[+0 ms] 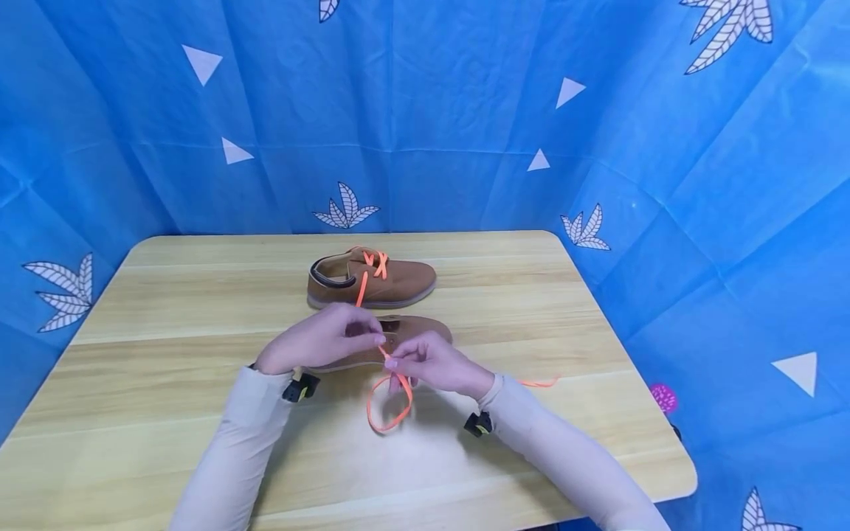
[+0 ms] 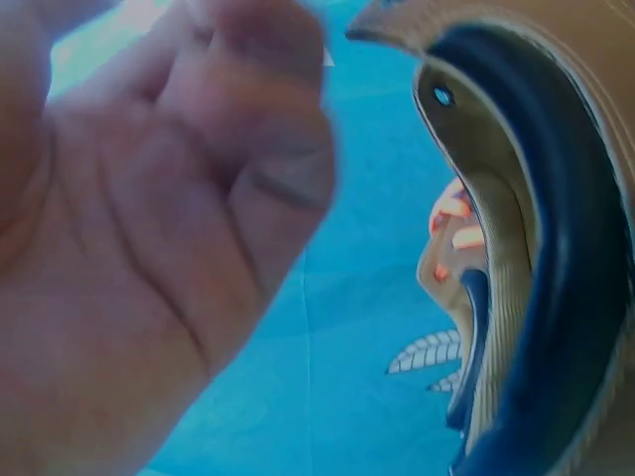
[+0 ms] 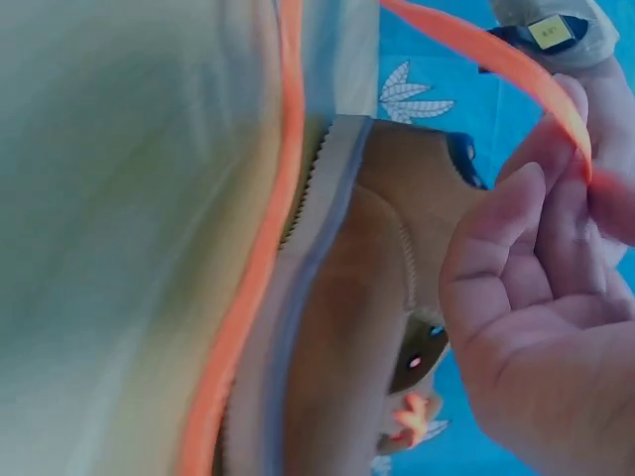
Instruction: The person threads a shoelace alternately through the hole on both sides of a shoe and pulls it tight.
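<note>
Between thumb and fingers my left hand (image 1: 332, 335) pinches an orange shoelace (image 1: 385, 430). Just to the right and lower, my right hand (image 1: 434, 361) pinches the same lace, and a loop of it hangs below the fingertips. Behind both hands sits a brown shoe (image 1: 425, 328), toe to the right, partly covered by them. Its dark padded collar (image 2: 566, 198) and a bare eyelet (image 2: 443, 96) show in the left wrist view. In the right wrist view a length of lace (image 3: 263, 268) runs along the sole's side.
A second brown shoe (image 1: 408, 284) stands farther back, with orange lace (image 1: 381, 265) crossed through its eyelets and one end hanging over its side. The wooden table (image 1: 166, 332) meets a blue patterned cloth (image 1: 432, 110) behind. A lace end (image 1: 541, 383) lies right of my right forearm.
</note>
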Demonstrator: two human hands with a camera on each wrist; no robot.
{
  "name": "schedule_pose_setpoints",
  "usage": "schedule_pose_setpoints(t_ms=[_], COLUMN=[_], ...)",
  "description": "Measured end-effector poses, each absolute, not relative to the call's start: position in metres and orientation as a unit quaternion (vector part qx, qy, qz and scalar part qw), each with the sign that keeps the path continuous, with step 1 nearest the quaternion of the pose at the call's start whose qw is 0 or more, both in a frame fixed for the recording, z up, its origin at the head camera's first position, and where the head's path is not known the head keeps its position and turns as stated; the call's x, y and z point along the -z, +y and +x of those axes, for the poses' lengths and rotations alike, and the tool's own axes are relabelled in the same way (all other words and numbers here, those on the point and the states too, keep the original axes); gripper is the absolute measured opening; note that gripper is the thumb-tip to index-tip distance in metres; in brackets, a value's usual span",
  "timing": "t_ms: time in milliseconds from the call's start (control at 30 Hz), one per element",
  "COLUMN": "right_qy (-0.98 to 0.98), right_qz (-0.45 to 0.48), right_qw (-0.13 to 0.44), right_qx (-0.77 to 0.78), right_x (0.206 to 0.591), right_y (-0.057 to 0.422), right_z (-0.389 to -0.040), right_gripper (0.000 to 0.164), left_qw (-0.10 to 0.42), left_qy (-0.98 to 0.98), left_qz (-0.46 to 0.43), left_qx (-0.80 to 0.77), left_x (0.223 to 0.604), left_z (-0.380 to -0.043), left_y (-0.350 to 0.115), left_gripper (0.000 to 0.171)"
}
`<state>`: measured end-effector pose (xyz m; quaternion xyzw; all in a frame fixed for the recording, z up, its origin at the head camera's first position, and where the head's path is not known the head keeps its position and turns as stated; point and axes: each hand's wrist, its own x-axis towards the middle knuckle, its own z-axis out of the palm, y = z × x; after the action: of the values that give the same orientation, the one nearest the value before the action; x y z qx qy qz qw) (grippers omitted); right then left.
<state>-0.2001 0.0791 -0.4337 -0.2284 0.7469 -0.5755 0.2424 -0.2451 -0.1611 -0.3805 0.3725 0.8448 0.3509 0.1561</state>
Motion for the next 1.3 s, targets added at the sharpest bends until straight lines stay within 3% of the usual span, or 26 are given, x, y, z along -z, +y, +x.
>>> schedule_pose_setpoints(t_ms=[133, 233, 667, 1133, 1300], right_qy=[0.738, 0.73, 0.704, 0.694, 0.708], right_qz=[-0.155, -0.116, -0.078, -0.081, -0.07], right_qw=[0.249, 0.246, 0.258, 0.254, 0.233], right_qx=[0.608, 0.627, 0.657, 0.669, 0.663], right_x=[0.442, 0.446, 0.46, 0.462, 0.465], right_y=[0.088, 0.088, 0.079, 0.077, 0.073], right_z=[-0.2, -0.201, -0.202, -0.201, -0.202], right_gripper=[0.03, 0.031, 0.037, 0.039, 0.033], left_qw=[0.072, 0.052, 0.128, 0.134, 0.146], left_qy=[0.877, 0.893, 0.904, 0.899, 0.896], left_qz=[0.32, 0.313, 0.305, 0.316, 0.312], left_qx=[-0.351, -0.319, -0.27, -0.274, -0.281], left_x=[0.385, 0.39, 0.397, 0.4, 0.4], left_z=[-0.246, -0.245, -0.243, -0.244, -0.244], left_y=[-0.157, -0.151, -0.142, -0.144, -0.143], left_gripper=[0.01, 0.011, 0.005, 0.004, 0.003])
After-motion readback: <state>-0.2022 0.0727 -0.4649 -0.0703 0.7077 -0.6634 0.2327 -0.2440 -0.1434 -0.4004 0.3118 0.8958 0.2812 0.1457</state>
